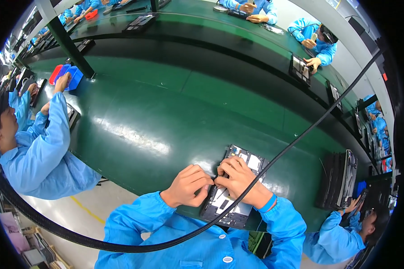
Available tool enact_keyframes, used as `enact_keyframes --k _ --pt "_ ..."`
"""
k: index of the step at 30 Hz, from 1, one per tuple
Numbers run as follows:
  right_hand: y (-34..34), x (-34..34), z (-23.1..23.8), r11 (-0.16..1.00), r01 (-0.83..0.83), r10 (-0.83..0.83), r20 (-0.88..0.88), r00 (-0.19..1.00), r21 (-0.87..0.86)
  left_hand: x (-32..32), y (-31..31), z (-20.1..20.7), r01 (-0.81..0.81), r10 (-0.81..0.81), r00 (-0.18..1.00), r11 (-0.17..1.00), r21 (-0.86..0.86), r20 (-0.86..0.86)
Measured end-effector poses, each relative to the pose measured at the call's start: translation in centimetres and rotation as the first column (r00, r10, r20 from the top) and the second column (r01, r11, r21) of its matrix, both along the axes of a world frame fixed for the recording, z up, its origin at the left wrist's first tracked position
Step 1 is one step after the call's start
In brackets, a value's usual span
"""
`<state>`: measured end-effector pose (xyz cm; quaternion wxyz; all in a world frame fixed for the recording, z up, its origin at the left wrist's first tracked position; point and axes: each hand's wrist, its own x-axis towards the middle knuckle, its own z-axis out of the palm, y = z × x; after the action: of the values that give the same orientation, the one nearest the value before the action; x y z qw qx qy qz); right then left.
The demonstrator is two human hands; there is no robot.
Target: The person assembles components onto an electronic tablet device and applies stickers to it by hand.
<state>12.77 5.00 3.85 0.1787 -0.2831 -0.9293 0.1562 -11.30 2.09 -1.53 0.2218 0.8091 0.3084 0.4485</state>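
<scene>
An opened electronic device [231, 210] with a black frame, silver plates and exposed circuit parts lies at the near edge of the green workbench. My left hand [188, 186] is at the device's left edge, thumb and fingers pinched together. Over the middle of the device rests my right hand [243, 183], its fingers curled and the fingertips close to those of my left. Whatever sits between the fingertips is too small or hidden to name. A blue band circles my right wrist.
A black cable [300, 134] arcs across the view, passing in front of my right hand. Upright black device parts [339, 179] stand stacked at the right. Blue bins [74, 77] and a red bin [55, 74] sit far left. Co-workers in blue work at the left, right and far line.
</scene>
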Motion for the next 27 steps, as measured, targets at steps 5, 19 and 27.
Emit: enact_keyframes --k 5,19,27 --pt "-0.6 0.5 0.1 0.998 -0.041 0.039 0.048 0.998 0.039 -0.3 -0.1 0.2 0.087 -0.083 0.995 0.994 0.060 -0.056" --pt "-1.7 0.1 0.6 0.981 0.115 -0.142 0.172 0.975 0.159 -1.3 1.2 -0.6 0.452 -0.370 0.882 0.841 0.298 -0.292" --pt "-1.7 1.0 -1.3 0.960 0.244 -0.264 0.143 0.954 0.139 -0.9 2.8 -1.2 0.520 -0.404 0.849 0.750 0.408 -0.340"
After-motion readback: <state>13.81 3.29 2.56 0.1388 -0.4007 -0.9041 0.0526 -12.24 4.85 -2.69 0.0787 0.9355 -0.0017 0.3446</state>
